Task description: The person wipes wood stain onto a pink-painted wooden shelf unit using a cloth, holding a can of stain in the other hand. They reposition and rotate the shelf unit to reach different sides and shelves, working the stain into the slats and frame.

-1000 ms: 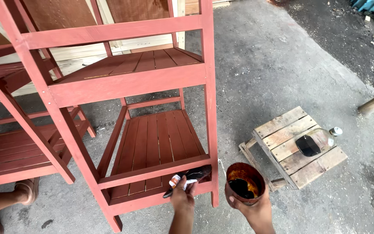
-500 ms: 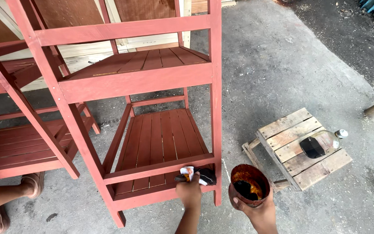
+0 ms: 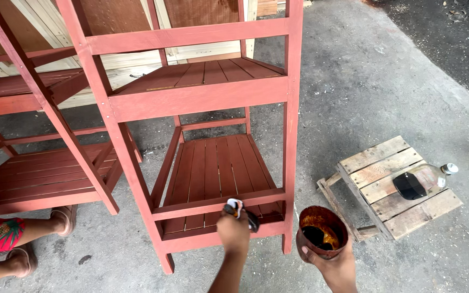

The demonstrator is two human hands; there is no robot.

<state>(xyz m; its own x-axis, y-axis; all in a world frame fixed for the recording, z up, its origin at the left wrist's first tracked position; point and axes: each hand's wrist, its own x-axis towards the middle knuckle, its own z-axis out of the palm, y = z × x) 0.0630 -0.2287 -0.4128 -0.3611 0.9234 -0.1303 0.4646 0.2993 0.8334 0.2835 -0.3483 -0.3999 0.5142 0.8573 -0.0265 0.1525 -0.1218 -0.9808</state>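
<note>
My left hand [image 3: 233, 234] grips a paintbrush [image 3: 241, 210] with a pale handle and dark bristles. The bristles rest against the right end of the lower front rail [image 3: 191, 207] of a red-brown wooden shelf rack [image 3: 196, 97]. My right hand [image 3: 336, 267] holds a round container [image 3: 321, 234] from below, just right of the rack's front right leg [image 3: 290, 163]. Dark stain with orange smears fills the container's bottom. The rack's slatted lower shelf [image 3: 213, 165] and upper shelf [image 3: 202, 73] are coated red-brown.
A second red-brown rack [image 3: 33, 173] stands to the left. Another person's legs in sandals [image 3: 25, 239] show at the bottom left. A small pale wooden crate [image 3: 392, 187] on the concrete floor to the right carries a lying bottle [image 3: 422, 182]. Wooden boards lean behind the racks.
My left hand has lifted the brush slightly, from below the lower front rail up onto it. The container hand has stayed beside the rack's leg. The view has shifted a little.
</note>
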